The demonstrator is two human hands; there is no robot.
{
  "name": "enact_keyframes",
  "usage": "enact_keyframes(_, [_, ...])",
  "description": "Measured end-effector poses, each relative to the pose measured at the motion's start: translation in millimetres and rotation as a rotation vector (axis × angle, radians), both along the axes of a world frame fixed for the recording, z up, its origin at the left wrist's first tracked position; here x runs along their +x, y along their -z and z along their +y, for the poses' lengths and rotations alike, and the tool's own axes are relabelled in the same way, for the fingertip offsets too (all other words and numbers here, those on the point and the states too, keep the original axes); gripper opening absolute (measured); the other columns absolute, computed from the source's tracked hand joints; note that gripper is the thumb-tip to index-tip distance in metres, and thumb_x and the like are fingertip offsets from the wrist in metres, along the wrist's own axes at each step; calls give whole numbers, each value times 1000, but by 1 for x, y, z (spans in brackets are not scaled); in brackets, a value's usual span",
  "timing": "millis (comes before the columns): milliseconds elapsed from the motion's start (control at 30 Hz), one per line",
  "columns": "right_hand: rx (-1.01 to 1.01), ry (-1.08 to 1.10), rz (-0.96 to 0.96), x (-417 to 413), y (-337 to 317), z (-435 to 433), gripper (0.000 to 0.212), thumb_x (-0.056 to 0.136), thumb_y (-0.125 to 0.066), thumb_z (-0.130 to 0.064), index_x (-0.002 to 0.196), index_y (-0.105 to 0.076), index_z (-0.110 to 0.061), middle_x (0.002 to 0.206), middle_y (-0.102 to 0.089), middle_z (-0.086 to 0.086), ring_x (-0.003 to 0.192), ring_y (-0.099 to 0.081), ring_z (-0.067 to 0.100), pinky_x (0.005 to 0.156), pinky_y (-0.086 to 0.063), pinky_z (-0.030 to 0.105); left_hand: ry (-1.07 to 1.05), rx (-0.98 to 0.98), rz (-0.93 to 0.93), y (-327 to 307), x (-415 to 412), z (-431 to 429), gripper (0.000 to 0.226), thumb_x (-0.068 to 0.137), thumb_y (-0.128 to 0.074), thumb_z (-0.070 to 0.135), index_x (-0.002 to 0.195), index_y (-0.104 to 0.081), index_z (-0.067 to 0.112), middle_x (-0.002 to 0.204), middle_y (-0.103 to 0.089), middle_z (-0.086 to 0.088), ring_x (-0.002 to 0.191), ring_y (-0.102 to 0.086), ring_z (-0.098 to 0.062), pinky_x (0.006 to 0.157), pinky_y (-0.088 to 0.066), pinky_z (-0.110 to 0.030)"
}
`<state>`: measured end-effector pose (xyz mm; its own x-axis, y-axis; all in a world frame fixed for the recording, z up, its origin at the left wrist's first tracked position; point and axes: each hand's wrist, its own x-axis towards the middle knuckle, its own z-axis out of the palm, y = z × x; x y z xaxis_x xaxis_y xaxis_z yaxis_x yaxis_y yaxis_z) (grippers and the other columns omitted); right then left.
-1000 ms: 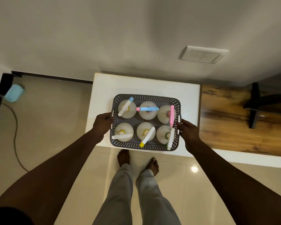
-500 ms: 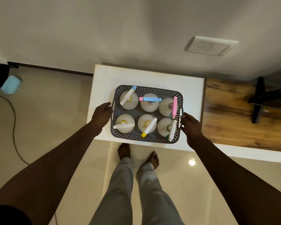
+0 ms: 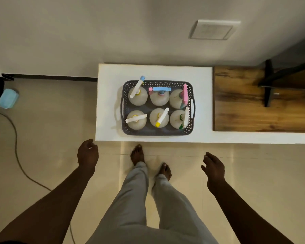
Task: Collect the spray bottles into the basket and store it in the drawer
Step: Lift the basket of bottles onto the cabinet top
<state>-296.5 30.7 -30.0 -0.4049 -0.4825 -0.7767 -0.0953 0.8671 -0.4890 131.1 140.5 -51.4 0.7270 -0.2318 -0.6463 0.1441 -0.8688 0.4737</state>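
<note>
A dark grey perforated basket (image 3: 158, 133) stands on the white cabinet top (image 3: 109, 103) and holds several pale round spray bottles (image 3: 159, 118) with white, blue, pink and yellow nozzles. My left hand (image 3: 87, 153) hangs over the floor below the cabinet's front left corner, fingers loosely curled, holding nothing. Over the floor to the right of my feet is my right hand (image 3: 214, 169), fingers apart and empty. Both hands are well clear of the basket handles. No drawer front shows from this angle.
A wooden surface (image 3: 245, 103) with a black stand (image 3: 268, 85) adjoins the cabinet on the right. A wall switch plate (image 3: 214, 29) is above. On the tiled floor lie a blue object (image 3: 8, 98) and a cable (image 3: 16, 147) at left. My bare feet stand before the cabinet.
Both hands have let go of the basket's side handles and drawn back toward me over the floor. The basket now rests on the cabinet top by itself.
</note>
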Motion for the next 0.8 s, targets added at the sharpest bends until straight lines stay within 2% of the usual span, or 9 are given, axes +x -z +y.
enact_keyframes(200, [-9, -23, -64, -13, 7, 32, 40, 103, -65, -12, 142, -63, -6, 141, -63, 20, 130, -62, 33, 112, -52, 51, -49, -53, 29, -3, -1, 40, 42, 103, -61, 13, 144, -60, 6, 138, -64, -24, 134, -58, -43, 117, -45, -55])
enact_keyframes(300, [-44, -36, -96, -17, 19, 31, 41, 102, -66, -14, 142, -62, -7, 142, -63, 18, 132, -61, 33, 111, -53, 49, -44, -79, 32, 5, -2, 47, 44, 104, -61, 14, 147, -57, 5, 134, -64, -18, 136, -57, -40, 119, -44, -53])
enact_keyframes(367, [-70, -26, -123, -18, 29, 28, 43, 102, -66, -13, 144, -61, -7, 142, -63, 18, 131, -62, 31, 111, -53, 49, -20, -85, 60, 15, 0, 49, 47, 104, -61, 10, 150, -52, 2, 129, -61, -15, 132, -58, -38, 120, -41, -55])
enact_keyframes(500, [-90, -17, -140, -19, 58, 22, 38, 103, -66, -13, 140, -60, -10, 125, -63, 11, 112, -60, 20, 113, -52, 51, -59, -114, 122, 47, 7, 51, 54, 104, -62, 17, 155, -47, 6, 150, -55, -24, 144, -51, -38, 124, -37, -52])
enact_keyframes(567, [-100, 1, -143, -18, 71, 16, 43, 103, -65, -12, 145, -55, -9, 126, -61, 13, 112, -58, 20, 114, -51, 51, -88, -136, 164, 58, 11, 45, 50, 104, -63, 24, 151, -52, 13, 143, -60, -13, 133, -57, -28, 120, -42, -43])
enact_keyframes(633, [-121, 41, -144, -17, 85, 10, 52, 104, -64, -13, 153, -47, -8, 141, -59, 21, 121, -59, 23, 115, -50, 51, -110, -186, 240, 72, 17, 37, 37, 103, -61, 26, 140, -59, 22, 124, -60, -2, 109, -55, -17, 105, -44, -35])
enact_keyframes(700, [-141, 60, -133, -17, 98, 2, 56, 105, -62, -14, 157, -41, -6, 151, -53, 23, 130, -58, 27, 114, -51, 48, -163, -238, 329, 87, 23, 30, 40, 106, -55, 21, 145, -56, 20, 130, -57, 1, 115, -51, -15, 109, -40, -35])
enact_keyframes(733, [-150, 54, -128, -17, 105, -1, 56, 106, -61, -14, 157, -40, -6, 148, -54, 23, 126, -58, 26, 110, -53, 45, -186, -254, 356, 95, 26, 28, 37, 106, -53, 19, 143, -58, 19, 133, -57, 2, 120, -52, -16, 112, -39, -35])
enact_keyframes(800, [-177, 34, -132, -16, 117, -9, 54, 106, -61, -16, 155, -41, -7, 128, -56, 17, 111, -54, 19, 100, -57, 39, -206, -261, 365, 110, 28, 27, 29, 101, -51, 12, 126, -63, 20, 121, -60, 4, 115, -54, -19, 107, -42, -34])
